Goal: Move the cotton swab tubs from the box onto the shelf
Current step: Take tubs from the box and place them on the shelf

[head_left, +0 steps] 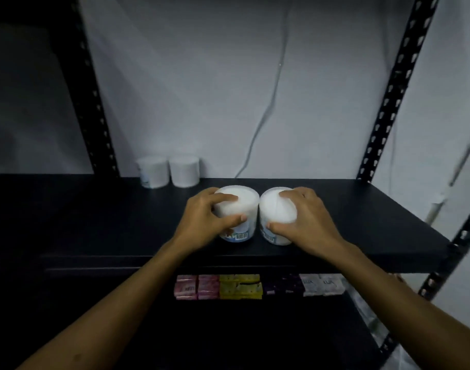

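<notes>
Two white cotton swab tubs stand side by side near the front of the black shelf (362,222). My left hand (207,222) wraps the left tub (244,206) from above and the side. My right hand (306,220) grips the right tub (275,209) the same way. The two tubs touch or nearly touch each other. Two more tubs (154,172) (184,170) stand upright together at the back left of the same shelf, against the wall. The box is out of view.
Black perforated uprights (396,86) (92,102) frame the shelf. A cable (266,113) hangs down the white wall behind. On the lower shelf sit rows of small packets: pink (196,287), yellow (240,287), purple and white (322,284).
</notes>
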{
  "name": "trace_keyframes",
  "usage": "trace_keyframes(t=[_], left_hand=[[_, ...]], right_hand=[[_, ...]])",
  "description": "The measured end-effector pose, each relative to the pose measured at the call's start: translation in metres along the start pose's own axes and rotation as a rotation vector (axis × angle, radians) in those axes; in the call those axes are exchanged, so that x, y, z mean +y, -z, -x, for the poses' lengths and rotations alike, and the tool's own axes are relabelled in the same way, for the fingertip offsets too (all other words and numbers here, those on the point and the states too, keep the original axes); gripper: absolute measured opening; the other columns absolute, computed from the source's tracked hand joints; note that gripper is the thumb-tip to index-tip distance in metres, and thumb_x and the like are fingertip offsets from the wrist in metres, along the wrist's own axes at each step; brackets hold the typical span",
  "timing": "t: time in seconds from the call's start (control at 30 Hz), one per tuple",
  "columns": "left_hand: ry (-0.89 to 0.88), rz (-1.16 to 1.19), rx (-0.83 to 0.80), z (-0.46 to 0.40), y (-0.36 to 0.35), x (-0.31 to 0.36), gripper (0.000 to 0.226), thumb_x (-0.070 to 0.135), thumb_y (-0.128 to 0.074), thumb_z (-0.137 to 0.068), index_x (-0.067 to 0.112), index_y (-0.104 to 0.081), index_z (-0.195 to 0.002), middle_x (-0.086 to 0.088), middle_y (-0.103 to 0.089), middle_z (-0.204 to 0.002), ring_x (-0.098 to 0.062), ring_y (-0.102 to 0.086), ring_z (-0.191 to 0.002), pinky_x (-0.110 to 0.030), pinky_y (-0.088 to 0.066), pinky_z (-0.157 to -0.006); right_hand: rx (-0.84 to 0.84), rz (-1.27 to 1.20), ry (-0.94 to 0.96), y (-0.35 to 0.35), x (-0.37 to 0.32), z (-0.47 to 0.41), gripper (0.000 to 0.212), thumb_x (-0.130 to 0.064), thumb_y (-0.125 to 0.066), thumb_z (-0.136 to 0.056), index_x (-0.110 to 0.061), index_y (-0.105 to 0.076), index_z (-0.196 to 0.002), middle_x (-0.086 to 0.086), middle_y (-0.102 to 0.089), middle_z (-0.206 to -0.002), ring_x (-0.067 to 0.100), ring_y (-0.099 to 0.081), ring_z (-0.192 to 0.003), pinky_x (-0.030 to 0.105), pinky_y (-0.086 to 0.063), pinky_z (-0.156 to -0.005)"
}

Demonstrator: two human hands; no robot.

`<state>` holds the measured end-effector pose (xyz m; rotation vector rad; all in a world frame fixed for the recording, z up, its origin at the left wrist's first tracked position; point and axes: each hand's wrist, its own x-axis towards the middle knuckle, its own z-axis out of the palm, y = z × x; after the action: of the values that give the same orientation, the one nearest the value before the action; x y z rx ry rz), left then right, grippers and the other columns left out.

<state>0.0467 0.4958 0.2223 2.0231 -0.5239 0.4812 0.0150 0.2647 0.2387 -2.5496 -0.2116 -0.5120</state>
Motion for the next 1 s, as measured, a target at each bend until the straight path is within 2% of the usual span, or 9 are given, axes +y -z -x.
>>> trace_keyframes(t=[0.17,0.3,0.4,0.47,0.57,0.63,0.77,0.9,1.0], left_hand=[[0.097,-0.111,0.105,0.007,0.061,-0.053,0.043,0.039,-0.084,-0.066,0.025,-0.072,-0.105,0.009,-0.061,-0.114,-0.005,-0.06,-0.104,-0.034,-0.053,-0.089],[0.161,-0.331,0.093,0.002,0.103,-0.088,0.046,0.044,-0.075,-0.075,0.03,-0.066,-0.118,0.001,-0.042,-0.135,-0.014,-0.043,-0.123,-0.035,-0.042,-0.104],[0.199,-0.415,0.071,-0.011,0.125,-0.108,0.047,0.042,-0.069,-0.082,0.029,-0.06,-0.126,0.0,-0.038,-0.129,-0.017,-0.044,-0.118,-0.033,-0.043,-0.101],[0.23,-0.393,0.07,-0.022,0.132,-0.119,0.048,0.039,-0.067,-0.084,0.028,-0.057,-0.129,0.001,-0.04,-0.129,-0.017,-0.049,-0.114,-0.03,-0.044,-0.099],[0.246,-0.33,0.125,-0.039,0.137,-0.136,0.045,0.035,-0.07,-0.081,0.029,-0.059,-0.124,-0.001,-0.047,-0.131,-0.017,-0.051,-0.116,-0.027,-0.043,-0.098],[0.253,-0.245,0.168,-0.047,0.136,-0.146,0.044,0.036,-0.077,-0.075,0.032,-0.06,-0.115,0.0,-0.055,-0.12,-0.015,-0.057,-0.107,-0.025,-0.048,-0.089],[0.275,-0.142,0.214,-0.061,0.127,-0.158,0.046,0.034,-0.082,-0.07,0.029,-0.052,-0.104,0.002,-0.057,-0.103,-0.012,-0.058,-0.087,-0.025,-0.052,-0.069],[0.306,-0.039,0.254,-0.068,0.124,-0.166,0.043,0.024,-0.08,-0.072,0.029,-0.052,-0.104,0.001,-0.058,-0.106,-0.019,-0.06,-0.092,-0.032,-0.056,-0.073],[0.297,-0.04,0.27,-0.066,0.12,-0.165,0.048,0.022,-0.08,-0.072,0.03,-0.051,-0.11,0.002,-0.057,-0.113,-0.02,-0.059,-0.099,-0.032,-0.054,-0.079]], right_hand=[[-0.106,0.007,0.117,-0.058,-0.056,-0.051,0.074,-0.047,-0.073,-0.07,-0.024,-0.044,-0.134,0.002,-0.036,-0.14,0.025,-0.038,-0.123,0.037,-0.042,-0.096],[-0.175,-0.038,0.123,-0.099,-0.089,-0.088,0.073,-0.05,-0.069,-0.073,-0.024,-0.043,-0.136,0.005,-0.038,-0.141,0.027,-0.04,-0.123,0.04,-0.042,-0.097],[-0.2,-0.101,0.124,-0.123,-0.102,-0.115,0.074,-0.055,-0.068,-0.073,-0.024,-0.044,-0.137,0.003,-0.046,-0.135,0.026,-0.044,-0.122,0.039,-0.043,-0.096],[-0.194,-0.096,0.123,-0.136,-0.108,-0.131,0.074,-0.055,-0.067,-0.075,-0.024,-0.043,-0.138,0.004,-0.045,-0.133,0.028,-0.046,-0.122,0.038,-0.044,-0.094],[-0.175,-0.111,0.098,-0.155,-0.113,-0.15,0.073,-0.055,-0.067,-0.077,-0.026,-0.042,-0.139,0.005,-0.035,-0.141,0.029,-0.043,-0.123,0.037,-0.043,-0.094],[-0.156,-0.131,0.077,-0.167,-0.114,-0.159,0.073,-0.057,-0.066,-0.075,-0.029,-0.042,-0.138,0.004,-0.032,-0.142,0.028,-0.042,-0.122,0.038,-0.044,-0.095],[-0.076,-0.118,0.064,-0.184,-0.118,-0.17,0.074,-0.059,-0.066,-0.074,-0.028,-0.042,-0.137,0.005,-0.032,-0.138,0.029,-0.038,-0.119,0.038,-0.044,-0.092],[-0.028,-0.098,0.071,-0.191,-0.119,-0.17,0.073,-0.061,-0.066,-0.072,-0.028,-0.043,-0.133,0.005,-0.032,-0.136,0.027,-0.037,-0.117,0.037,-0.044,-0.083],[-0.058,-0.099,0.051,-0.189,-0.123,-0.169,0.075,-0.062,-0.066,-0.071,-0.03,-0.04,-0.133,0.004,-0.031,-0.137,0.027,-0.036,-0.118,0.038,-0.045,-0.082]])
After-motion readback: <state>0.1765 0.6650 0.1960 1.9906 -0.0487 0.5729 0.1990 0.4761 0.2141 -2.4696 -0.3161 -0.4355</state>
